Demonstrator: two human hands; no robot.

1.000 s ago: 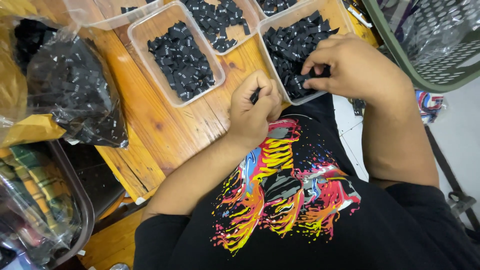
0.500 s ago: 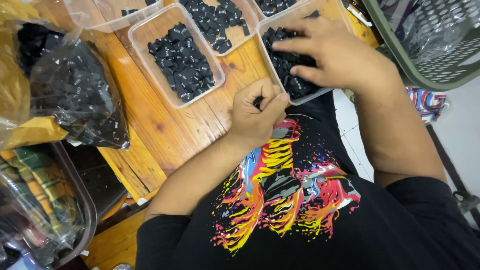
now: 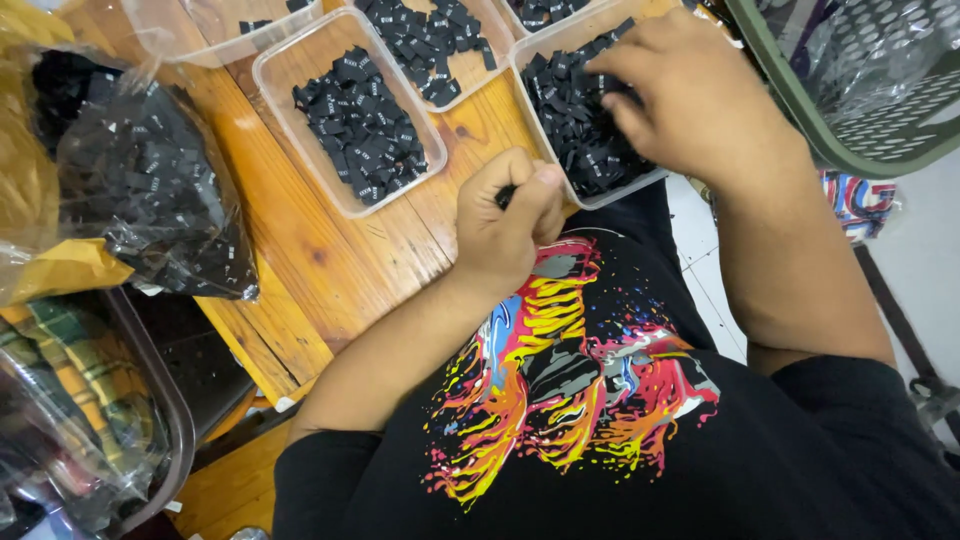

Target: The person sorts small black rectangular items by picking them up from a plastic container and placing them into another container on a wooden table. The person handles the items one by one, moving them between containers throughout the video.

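My left hand (image 3: 510, 220) is closed in a fist on a small stack of black fabric tags (image 3: 505, 196), at the near edge of the wooden table (image 3: 330, 260). My right hand (image 3: 690, 95) rests fingers-down inside a clear plastic tray (image 3: 600, 195) full of the same black tags, its fingers spread among them; I cannot tell whether it grips any. Two more clear trays of black tags (image 3: 355, 110) (image 3: 430, 40) stand to the left of it.
A clear plastic bag of black tags (image 3: 140, 190) lies at the left, beside a yellow bag (image 3: 60, 270). A bin with plaid cloth in plastic (image 3: 70, 400) stands below left. A green mesh basket (image 3: 850, 90) sits at the upper right.
My right hand moved from the near edge of the tray deeper into the tags. My left hand stayed closed by the table edge.
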